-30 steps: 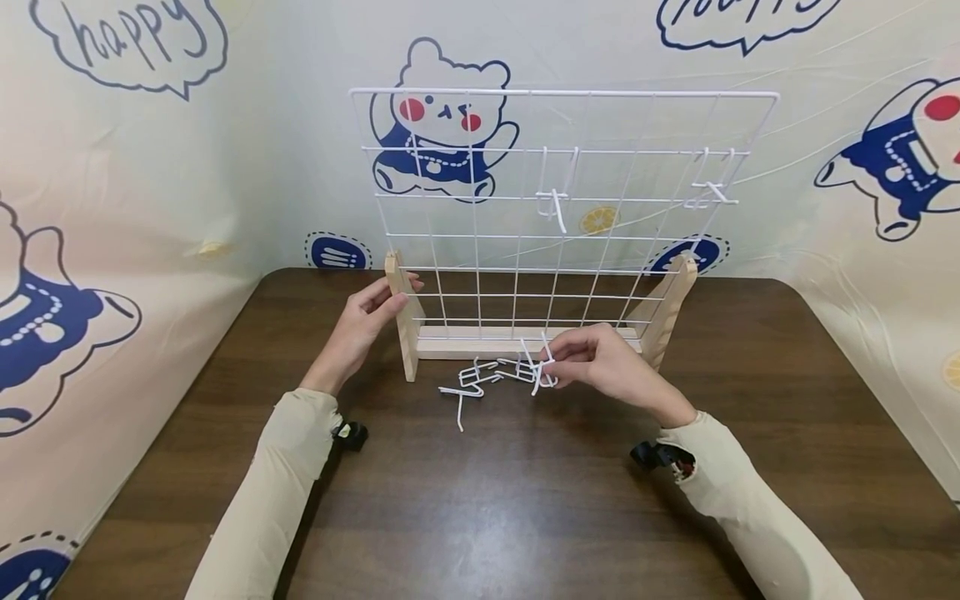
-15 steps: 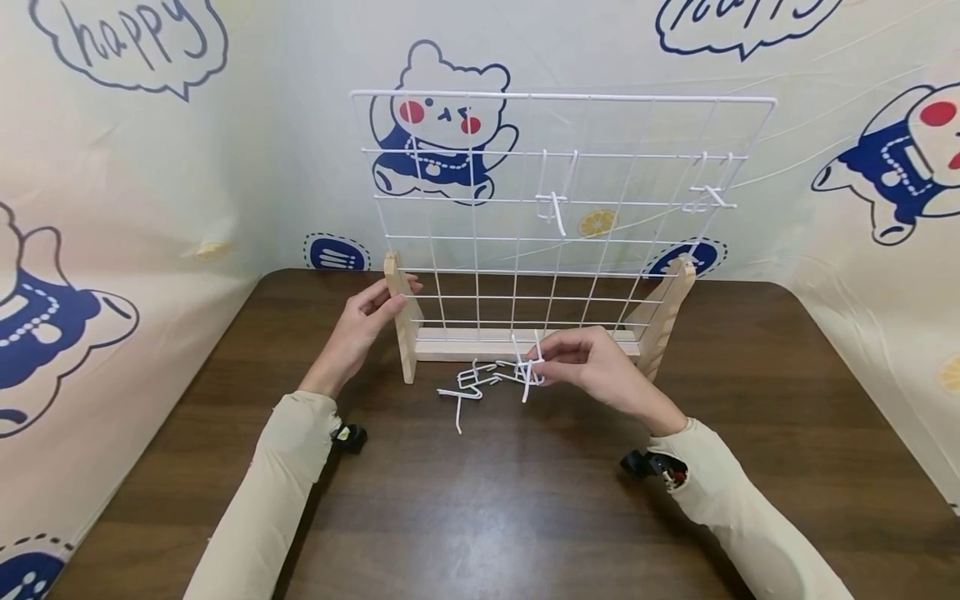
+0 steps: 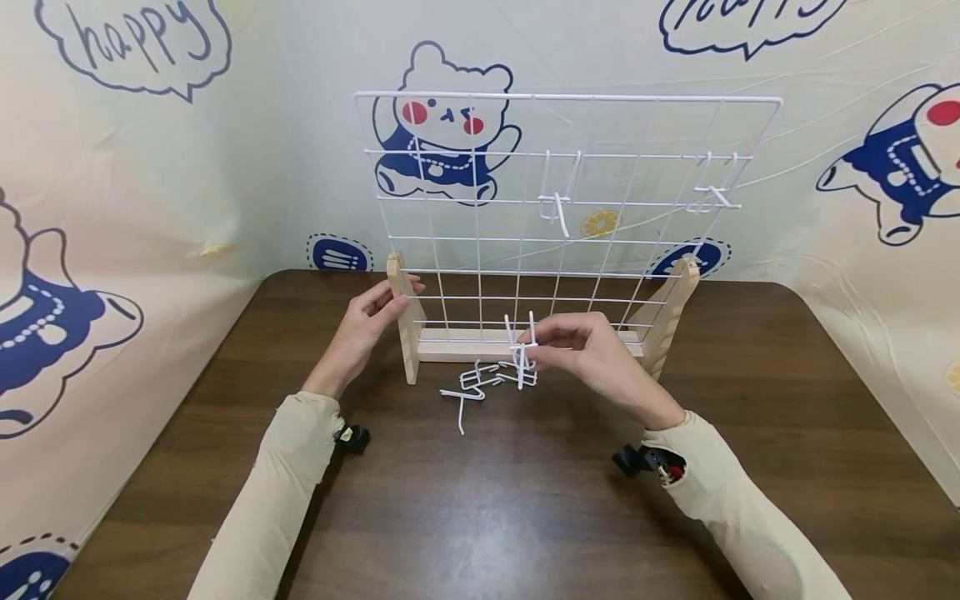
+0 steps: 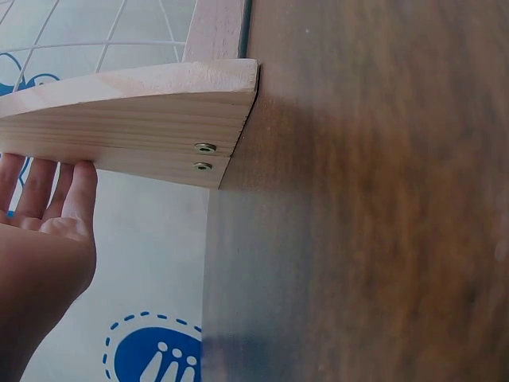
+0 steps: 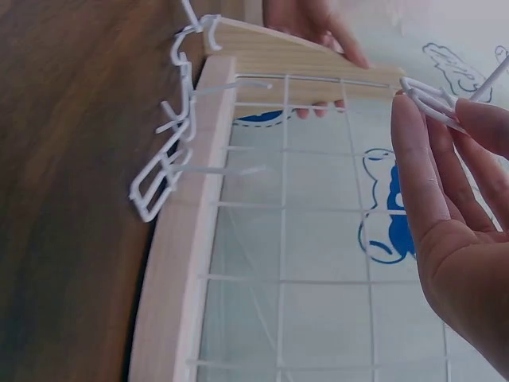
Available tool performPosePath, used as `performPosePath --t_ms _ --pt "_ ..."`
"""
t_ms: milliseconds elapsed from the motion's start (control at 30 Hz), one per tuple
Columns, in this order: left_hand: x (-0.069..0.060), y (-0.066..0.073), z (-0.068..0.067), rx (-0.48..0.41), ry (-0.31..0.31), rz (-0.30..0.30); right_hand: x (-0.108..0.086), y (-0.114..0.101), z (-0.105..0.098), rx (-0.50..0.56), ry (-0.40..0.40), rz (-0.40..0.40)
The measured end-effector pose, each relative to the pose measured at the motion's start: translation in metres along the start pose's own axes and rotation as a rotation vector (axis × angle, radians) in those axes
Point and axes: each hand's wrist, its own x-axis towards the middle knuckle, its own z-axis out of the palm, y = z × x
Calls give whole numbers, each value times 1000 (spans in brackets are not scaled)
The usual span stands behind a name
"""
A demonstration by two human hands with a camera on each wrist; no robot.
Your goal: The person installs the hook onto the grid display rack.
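Observation:
My right hand [image 3: 588, 354] pinches a white wire hook [image 3: 521, 354] between thumb and fingertips, its two prongs pointing up, in front of the rack's lower part. In the right wrist view, the held hook [image 5: 433, 103] sits between thumb and fingers. The white wire grid [image 3: 517, 200] stands upright in a wooden stand [image 3: 480, 350]. My left hand [image 3: 358, 333] holds the stand's left wooden side piece [image 3: 405, 325], fingers reaching behind it. In the left wrist view the fingers [image 4: 79, 191] touch the wood. Several loose white hooks [image 3: 476, 379] lie on the table before the stand.
Two hooks hang on the grid, one near the middle [image 3: 558, 200] and one at the right [image 3: 712, 196]. The brown table [image 3: 480, 517] extends toward me. A printed cloth [image 3: 247, 167] with bears hangs behind and at both sides.
My right hand has moved left, dipped slightly, then risen with the hook, away from the loose hooks. The left hand stays on the wooden side piece.

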Motion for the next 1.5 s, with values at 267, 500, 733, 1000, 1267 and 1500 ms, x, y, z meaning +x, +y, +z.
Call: performPosePath --t_ms 267,500,733,1000,1267,1500 --pt "-1 -1 0 -11 -7 15 8 -12 7 88 26 -44" --pt "0 -1 0 -11 -10 26 15 -21 11 65 99 -135" --pt "0 0 1 -20 -7 29 25 -29 15 81 185 -196" --pt "0 1 2 -20 -2 18 35 -39 23 100 193 -244" --pt "1 0 3 -23 -7 15 45 -48 29 109 218 -282" --pt "1 -1 0 -18 1 12 61 -59 35 164 236 -313"
